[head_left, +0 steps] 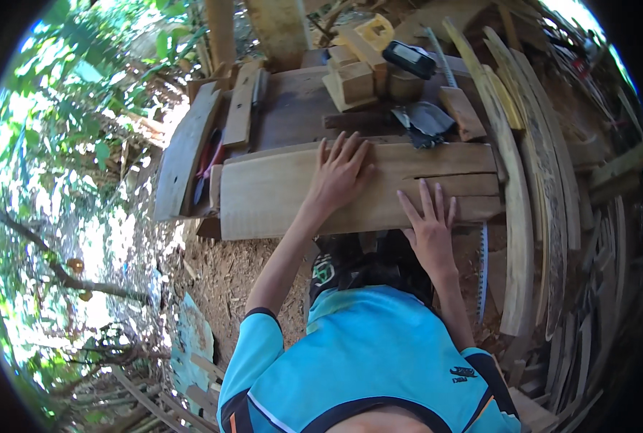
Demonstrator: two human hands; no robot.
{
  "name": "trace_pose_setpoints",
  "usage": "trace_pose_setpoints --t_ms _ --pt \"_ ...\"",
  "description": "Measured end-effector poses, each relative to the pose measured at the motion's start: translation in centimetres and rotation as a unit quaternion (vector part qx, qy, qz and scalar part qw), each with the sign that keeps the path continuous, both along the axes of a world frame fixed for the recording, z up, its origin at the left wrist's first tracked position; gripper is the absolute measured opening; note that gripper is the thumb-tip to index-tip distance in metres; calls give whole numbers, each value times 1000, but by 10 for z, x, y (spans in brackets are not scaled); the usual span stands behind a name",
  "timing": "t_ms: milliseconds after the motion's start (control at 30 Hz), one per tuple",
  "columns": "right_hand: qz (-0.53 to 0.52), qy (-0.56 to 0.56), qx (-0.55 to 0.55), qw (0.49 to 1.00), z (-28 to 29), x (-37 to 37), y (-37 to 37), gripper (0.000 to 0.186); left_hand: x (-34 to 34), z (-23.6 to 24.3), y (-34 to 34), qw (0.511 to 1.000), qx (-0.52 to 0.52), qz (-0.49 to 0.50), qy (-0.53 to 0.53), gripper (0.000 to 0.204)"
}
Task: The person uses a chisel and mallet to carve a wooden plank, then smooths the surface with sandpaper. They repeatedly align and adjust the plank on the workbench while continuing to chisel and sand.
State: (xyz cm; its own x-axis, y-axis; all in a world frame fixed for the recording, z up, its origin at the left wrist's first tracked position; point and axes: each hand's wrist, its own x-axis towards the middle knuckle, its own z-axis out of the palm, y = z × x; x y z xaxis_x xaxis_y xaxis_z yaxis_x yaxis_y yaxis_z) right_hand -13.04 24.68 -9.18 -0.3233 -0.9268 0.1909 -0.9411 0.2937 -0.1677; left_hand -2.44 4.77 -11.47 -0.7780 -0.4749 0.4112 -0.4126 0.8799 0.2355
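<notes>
A wide, pale wooden board (263, 195) lies crosswise along the near edge of the workbench. My left hand (341, 173) rests flat on its middle, fingers spread and pointing away from me. To the right, my right hand (431, 222) lies on the board's near side with its fingers apart. A dark lengthwise split (455, 175) runs in from the board's right end, just beyond the right fingertips. Neither hand grips anything. Below the board's right end, a toothed saw blade (483, 278) hangs down past the near edge.
Wooden blocks (354, 83), a black device (409, 59) and a crumpled grey piece (426, 119) sit on the dark workbench (289, 101). Red-handled tools (211, 162) lie at the left. Long planks (513, 216) line the right side. Wood shavings (224, 270) cover the ground.
</notes>
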Motion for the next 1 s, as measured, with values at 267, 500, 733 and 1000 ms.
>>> trace_pose_setpoints --t_ms 267,500,733,1000 --pt "-1 -11 5 1000 -7 -2 -3 71 -1 3 -6 998 38 -13 38 43" --pt "-2 -40 -7 999 -6 -4 -2 72 0 9 -8 997 58 -24 41 44" --pt "-2 -45 -24 999 -8 -5 0 71 0 7 -15 987 126 -41 86 41" --pt "17 -71 -17 997 3 -8 3 68 -30 17 -54 988 25 43 143 36"
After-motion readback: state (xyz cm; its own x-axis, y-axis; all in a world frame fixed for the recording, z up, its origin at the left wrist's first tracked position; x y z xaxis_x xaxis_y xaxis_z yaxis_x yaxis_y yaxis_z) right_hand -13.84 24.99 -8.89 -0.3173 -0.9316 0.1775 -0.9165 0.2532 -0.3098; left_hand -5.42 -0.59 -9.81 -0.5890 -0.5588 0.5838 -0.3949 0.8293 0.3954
